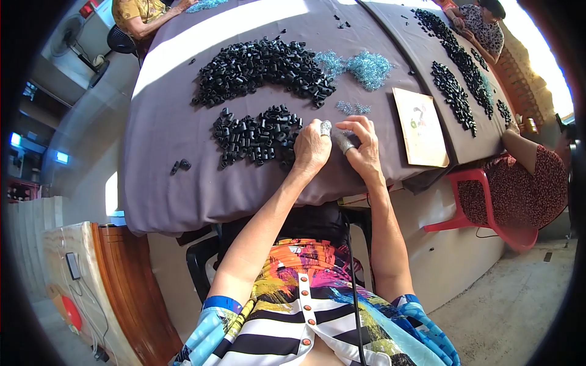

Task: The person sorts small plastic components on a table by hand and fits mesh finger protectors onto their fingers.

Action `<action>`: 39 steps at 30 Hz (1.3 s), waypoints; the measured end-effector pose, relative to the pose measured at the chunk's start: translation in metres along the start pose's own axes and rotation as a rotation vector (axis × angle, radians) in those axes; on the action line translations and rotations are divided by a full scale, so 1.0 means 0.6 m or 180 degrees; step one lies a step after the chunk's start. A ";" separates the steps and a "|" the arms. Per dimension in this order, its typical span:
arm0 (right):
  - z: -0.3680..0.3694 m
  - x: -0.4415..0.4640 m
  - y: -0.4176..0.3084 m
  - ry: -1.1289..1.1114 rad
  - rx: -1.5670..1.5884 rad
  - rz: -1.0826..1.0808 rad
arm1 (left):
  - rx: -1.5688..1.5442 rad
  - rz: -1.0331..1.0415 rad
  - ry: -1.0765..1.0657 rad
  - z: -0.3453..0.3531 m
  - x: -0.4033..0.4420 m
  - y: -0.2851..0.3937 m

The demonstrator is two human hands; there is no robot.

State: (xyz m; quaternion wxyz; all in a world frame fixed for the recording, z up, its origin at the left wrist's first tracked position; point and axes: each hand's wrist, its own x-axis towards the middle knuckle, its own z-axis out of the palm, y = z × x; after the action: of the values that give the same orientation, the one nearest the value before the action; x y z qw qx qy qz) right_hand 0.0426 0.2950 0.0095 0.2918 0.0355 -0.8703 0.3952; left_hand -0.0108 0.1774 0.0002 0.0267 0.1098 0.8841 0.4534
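Observation:
My left hand (312,146) is closed beside the right end of the near pile of black parts (256,134); a silvery wrap covers one fingertip, and what it grips is too small to make out. Just right of it, my right hand (361,146) has bent fingers, a similar wrap on one finger, and its fingertips curl toward the left hand. Above both hands lies a small cluster of clear bluish pieces (353,108). A larger heap of the same pieces (369,70) sits farther back, next to a big curved pile of black parts (262,67).
A booklet (421,128) lies right of my hands on the grey tablecloth (177,201). Two black pieces (180,165) lie at the left. More black piles (452,94) are at the right. People sit around the table, one by a red chair (470,210). A fan stands far left.

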 end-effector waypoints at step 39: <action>0.014 -0.007 0.031 0.0142 0.0286 0.0711 | 0.1526 0.1638 0.0945 -0.072 0.014 -0.047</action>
State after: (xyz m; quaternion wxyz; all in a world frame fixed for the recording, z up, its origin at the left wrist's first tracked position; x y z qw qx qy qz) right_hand 0.0364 0.3011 -0.0099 0.2634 -0.0574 -0.8435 0.4645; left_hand -0.0300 0.1287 0.0034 -0.2428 0.2645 0.9028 0.2365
